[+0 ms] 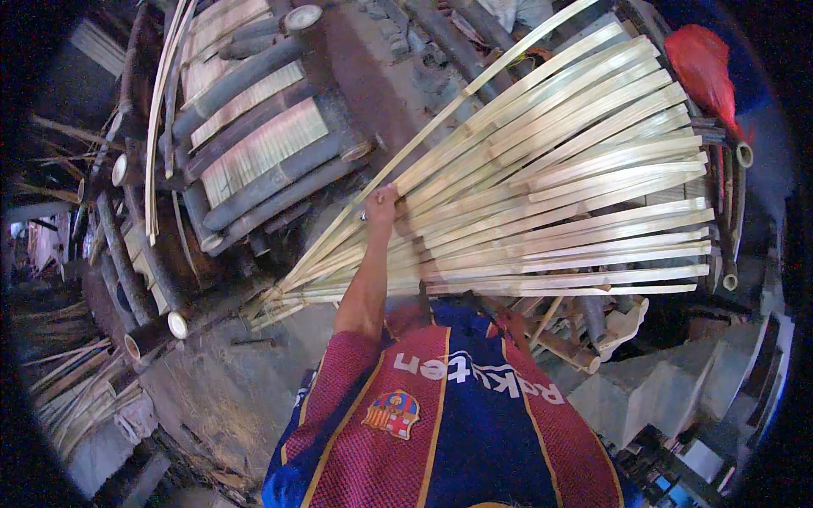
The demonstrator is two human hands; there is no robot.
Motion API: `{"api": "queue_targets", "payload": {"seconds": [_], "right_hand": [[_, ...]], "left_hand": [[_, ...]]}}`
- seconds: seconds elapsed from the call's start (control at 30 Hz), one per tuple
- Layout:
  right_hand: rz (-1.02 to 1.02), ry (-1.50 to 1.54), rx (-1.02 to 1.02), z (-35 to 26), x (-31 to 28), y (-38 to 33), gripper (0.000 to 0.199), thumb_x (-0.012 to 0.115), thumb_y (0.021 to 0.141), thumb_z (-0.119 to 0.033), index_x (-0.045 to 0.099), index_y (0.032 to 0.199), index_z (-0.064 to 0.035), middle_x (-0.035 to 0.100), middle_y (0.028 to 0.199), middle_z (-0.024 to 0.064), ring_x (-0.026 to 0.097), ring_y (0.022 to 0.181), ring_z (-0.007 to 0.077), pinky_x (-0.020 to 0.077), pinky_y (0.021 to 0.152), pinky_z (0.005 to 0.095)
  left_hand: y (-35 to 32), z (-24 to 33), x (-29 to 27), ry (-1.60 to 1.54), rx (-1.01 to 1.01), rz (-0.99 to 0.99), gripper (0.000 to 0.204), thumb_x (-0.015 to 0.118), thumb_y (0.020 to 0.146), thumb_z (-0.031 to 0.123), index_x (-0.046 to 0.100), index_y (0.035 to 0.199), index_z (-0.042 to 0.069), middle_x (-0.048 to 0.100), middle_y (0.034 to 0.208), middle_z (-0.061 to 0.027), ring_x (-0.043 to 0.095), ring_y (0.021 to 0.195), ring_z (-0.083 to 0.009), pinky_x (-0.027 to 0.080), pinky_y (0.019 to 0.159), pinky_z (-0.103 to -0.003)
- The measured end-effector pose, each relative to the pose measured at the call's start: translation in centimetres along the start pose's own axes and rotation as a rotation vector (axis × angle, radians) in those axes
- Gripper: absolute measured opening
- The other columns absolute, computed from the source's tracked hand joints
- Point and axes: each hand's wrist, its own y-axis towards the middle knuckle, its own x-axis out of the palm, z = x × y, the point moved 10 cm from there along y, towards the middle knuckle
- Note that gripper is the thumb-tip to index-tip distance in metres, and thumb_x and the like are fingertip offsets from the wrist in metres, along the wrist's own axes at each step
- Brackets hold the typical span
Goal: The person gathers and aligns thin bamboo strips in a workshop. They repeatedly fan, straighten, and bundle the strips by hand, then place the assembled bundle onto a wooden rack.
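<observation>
A wide fan of long, pale split bamboo strips (542, 195) spreads before me. The strips bunch together at the lower left and splay out toward the right. My left hand (383, 206) reaches over the fan's far left side, its fingers closed on a bamboo strip (440, 118) at the outer edge. That strip stretches past the others toward the top of the view. A ring shows on one finger. My right hand is not in view; only the maroon right sleeve (515, 328) shows beside my body.
A dark bamboo-pole frame with pale slatted panels (262, 148) stands at the upper left. Cut pole ends (177, 325) jut out nearby. A red bag (699, 69) hangs at the upper right. Loose strips (80, 381) lie at the lower left. Grey angular panels (669, 389) are at the lower right.
</observation>
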Motion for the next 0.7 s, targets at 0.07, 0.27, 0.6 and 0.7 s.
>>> {"api": "queue_targets", "payload": {"seconds": [0.07,0.27,0.6,0.7], "right_hand": [[0.007,-0.009,-0.014,-0.9,-1.6,0.4,0.042,0.054,0.097,-0.041,0.071,0.104,-0.0031,0.073,0.088,0.015,0.071,0.081,0.026,0.0531,0.074,0.0375],[0.058,0.007,-0.007,-1.0,-2.5,1.6,0.042,0.054,0.097,-0.041,0.071,0.104,-0.0028,0.073,0.089,0.0158,0.071,0.083,0.0272,0.053,0.074,0.0379],[0.016,-0.021,-0.018,-1.9,-2.0,3.2,0.042,0.055,0.097,-0.04,0.071,0.103,-0.0021,0.072,0.089,0.0168,0.07,0.083,0.0273,0.0529,0.074,0.0385],[-0.003,-0.034,-0.02,-2.1,-1.5,3.0,0.042,0.055,0.097,-0.04,0.071,0.103,-0.0019,0.072,0.088,0.017,0.07,0.083,0.0272,0.0529,0.074,0.0387]], "left_hand": [[1.7,-3.6,2.1,-0.288,-0.088,-0.052,0.021,0.073,0.089,0.022,0.069,0.09,0.001,0.068,0.082,-0.006,0.062,0.075,-0.0141,0.051,0.074,-0.032],[2.9,-5.9,3.4,-0.494,-0.177,-0.074,0.007,0.073,0.088,0.008,0.07,0.092,0.003,0.07,0.084,-0.0046,0.062,0.075,-0.0115,0.051,0.07,-0.027],[2.1,-3.8,1.0,-0.442,-0.084,-0.083,0.009,0.073,0.087,0.007,0.071,0.094,0.001,0.069,0.083,-0.0033,0.062,0.073,-0.0102,0.05,0.066,-0.024],[2.1,-3.2,0.8,-0.507,-0.016,-0.097,0.009,0.074,0.088,0.009,0.071,0.093,0.002,0.068,0.08,-0.0025,0.06,0.071,-0.0096,0.048,0.064,-0.024]]}}
